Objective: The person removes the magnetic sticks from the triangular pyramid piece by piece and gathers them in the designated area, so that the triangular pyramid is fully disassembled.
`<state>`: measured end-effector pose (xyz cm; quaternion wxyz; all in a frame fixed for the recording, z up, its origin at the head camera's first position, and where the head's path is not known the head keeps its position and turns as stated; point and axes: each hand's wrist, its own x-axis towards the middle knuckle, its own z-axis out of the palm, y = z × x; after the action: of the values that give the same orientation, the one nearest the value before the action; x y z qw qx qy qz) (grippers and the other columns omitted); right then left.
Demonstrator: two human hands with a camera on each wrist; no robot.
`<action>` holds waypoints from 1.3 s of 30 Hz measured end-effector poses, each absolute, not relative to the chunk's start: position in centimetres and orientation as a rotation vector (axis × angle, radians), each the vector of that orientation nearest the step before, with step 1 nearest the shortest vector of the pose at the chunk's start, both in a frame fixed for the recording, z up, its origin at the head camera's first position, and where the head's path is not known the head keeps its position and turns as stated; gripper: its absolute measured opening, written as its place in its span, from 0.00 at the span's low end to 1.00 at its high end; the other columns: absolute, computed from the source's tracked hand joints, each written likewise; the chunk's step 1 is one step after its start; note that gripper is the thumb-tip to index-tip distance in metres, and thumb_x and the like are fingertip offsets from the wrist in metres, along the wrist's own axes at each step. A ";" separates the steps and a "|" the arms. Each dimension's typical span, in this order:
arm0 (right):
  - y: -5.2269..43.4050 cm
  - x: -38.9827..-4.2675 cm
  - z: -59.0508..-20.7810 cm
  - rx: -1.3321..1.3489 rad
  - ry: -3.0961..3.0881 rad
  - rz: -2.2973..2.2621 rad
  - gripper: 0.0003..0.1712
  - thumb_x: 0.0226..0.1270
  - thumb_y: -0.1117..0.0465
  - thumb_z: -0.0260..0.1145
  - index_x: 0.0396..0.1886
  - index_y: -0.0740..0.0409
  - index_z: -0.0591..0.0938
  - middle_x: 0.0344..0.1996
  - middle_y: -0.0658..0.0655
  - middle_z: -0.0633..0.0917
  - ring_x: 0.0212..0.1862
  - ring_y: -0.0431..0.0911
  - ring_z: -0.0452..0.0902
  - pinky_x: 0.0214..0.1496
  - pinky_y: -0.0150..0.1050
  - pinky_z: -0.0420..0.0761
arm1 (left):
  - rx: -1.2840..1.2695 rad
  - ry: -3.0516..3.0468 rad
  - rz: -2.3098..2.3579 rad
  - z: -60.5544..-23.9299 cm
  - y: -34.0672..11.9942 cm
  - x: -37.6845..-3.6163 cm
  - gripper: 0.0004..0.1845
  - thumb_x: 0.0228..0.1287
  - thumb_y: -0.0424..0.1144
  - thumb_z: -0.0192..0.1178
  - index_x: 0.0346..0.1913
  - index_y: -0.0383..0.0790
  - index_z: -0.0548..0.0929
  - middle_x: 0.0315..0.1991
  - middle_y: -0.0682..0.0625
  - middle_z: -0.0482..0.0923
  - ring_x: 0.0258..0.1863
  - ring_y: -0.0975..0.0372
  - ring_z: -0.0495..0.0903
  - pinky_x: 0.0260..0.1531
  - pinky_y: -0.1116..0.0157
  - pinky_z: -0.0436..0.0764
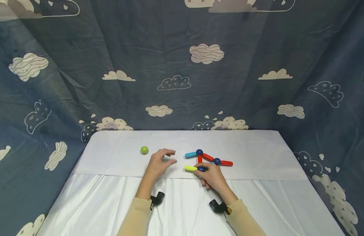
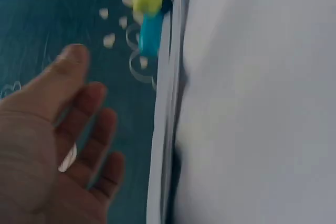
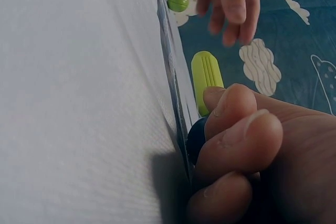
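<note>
**Right hand on the near ball of a rod-and-ball frame**

Right now the right hand (image 1: 213,178) is curled over the dark blue ball (image 1: 201,169) at the near corner of a small rod-and-ball structure, fingertips (image 3: 242,129) pressed onto it; the right wrist view shows the ball (image 3: 197,139) tucked under those fingers. That grip looks meant to pin the corner down so the pieces joined to it do not shift.

From this ball the yellow-green rod (image 1: 191,168) sticks out toward the person's left, lying flat on the counter (image 1: 258,154), its long axis running across the counter and its free rounded end pointing at the left hand. A short red rod (image 1: 200,159) runs from the same ball away from the person to a second dark blue ball (image 1: 199,152). From that far ball a light blue rod (image 1: 190,155) points left, nearly parallel to the yellow-green one, and another red rod (image 1: 208,157) slants right to a third blue ball (image 1: 217,161), which carries a last red rod (image 1: 227,163) pointing right.

Left of the held ball, the left hand (image 1: 160,162) hovers with fingers relaxed and spread, holding nothing, near the yellow-green rod's tip but apart from it. Farther left, a green ball (image 1: 144,150) sits alone. A white cloth covers the counter; cloud-printed blue fabric (image 1: 182,65) hangs behind.
</note>
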<state>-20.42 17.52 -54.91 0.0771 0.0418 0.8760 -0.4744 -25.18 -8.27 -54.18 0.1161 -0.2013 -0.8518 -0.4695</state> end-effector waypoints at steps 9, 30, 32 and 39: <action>17.4 -20.5 -55.0 0.088 2.638 -1.417 0.17 0.68 0.55 0.77 0.55 0.49 0.89 0.10 0.52 0.79 0.07 0.41 0.70 0.15 0.29 0.71 | -0.681 -2.778 -1.410 -55.5 -4.5 -23.8 0.17 0.67 0.44 0.74 0.58 0.50 0.89 0.53 0.55 0.89 0.55 0.59 0.86 0.63 0.55 0.83; 19.5 -20.9 -54.9 -0.099 2.477 -1.366 0.27 0.73 0.59 0.71 0.70 0.45 0.80 0.16 0.52 0.81 0.11 0.43 0.73 0.18 0.31 0.74 | -0.595 -2.829 -1.369 -55.8 -3.9 -23.6 0.10 0.67 0.42 0.74 0.50 0.49 0.92 0.45 0.54 0.90 0.47 0.62 0.85 0.56 0.57 0.84; 19.6 -20.9 -54.9 -0.111 2.458 -1.388 0.26 0.73 0.60 0.70 0.69 0.46 0.80 0.17 0.52 0.82 0.11 0.43 0.74 0.18 0.32 0.75 | -0.593 -2.826 -1.373 -55.8 -3.9 -23.5 0.10 0.67 0.42 0.74 0.50 0.50 0.92 0.45 0.54 0.90 0.46 0.62 0.85 0.55 0.57 0.84; 19.7 -21.0 -54.9 -0.131 2.428 -1.421 0.25 0.74 0.62 0.69 0.69 0.48 0.79 0.18 0.52 0.82 0.12 0.43 0.74 0.18 0.33 0.76 | -0.591 -2.829 -1.375 -55.9 -3.9 -23.7 0.10 0.67 0.43 0.74 0.50 0.50 0.92 0.45 0.54 0.90 0.46 0.63 0.85 0.55 0.57 0.84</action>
<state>-20.95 19.70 -54.92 0.1619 -0.0461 0.8507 -0.4979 -23.71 -3.90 -55.91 -0.0295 -0.1846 -0.8835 -0.4296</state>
